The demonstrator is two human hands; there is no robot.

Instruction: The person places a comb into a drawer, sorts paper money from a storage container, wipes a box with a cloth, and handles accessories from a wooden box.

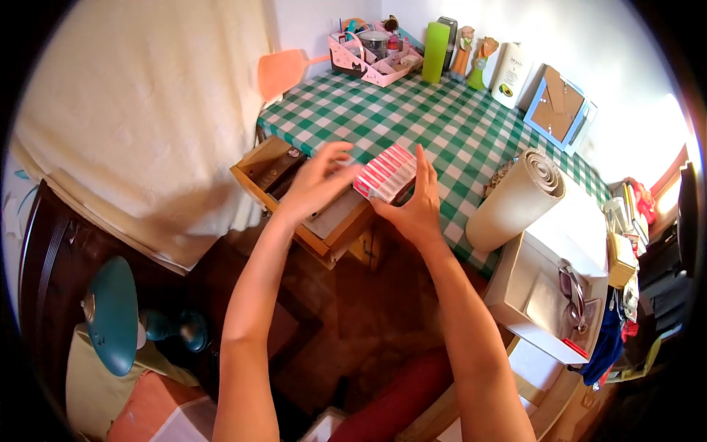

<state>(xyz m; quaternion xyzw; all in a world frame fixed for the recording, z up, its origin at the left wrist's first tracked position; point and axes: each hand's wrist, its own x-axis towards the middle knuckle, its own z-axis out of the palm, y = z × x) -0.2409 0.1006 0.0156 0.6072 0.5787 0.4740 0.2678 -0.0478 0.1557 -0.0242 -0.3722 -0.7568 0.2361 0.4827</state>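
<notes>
A block of red-and-white striped small boxes point(386, 174), apparently stacked side by side, is tilted over the front edge of the table. My right hand point(417, 209) grips it, with the thumb under the near side and the fingers along its right side. Just left of the block, my left hand point(318, 184) has its fingers apart and slightly blurred, holding nothing. Below both hands, a wooden drawer point(324, 243) is pulled out. Dark items point(281, 171) lie in its left part, and my left hand and forearm cover some of it.
A green checked tablecloth point(324, 114) covers the table. At the back stand a pink organizer point(383, 72), a green box point(436, 51), figurines, a white bottle point(509, 74) and a blue frame point(558, 110). At right are a rolled sheet point(508, 206) and an open box point(508, 287) containing sunglasses.
</notes>
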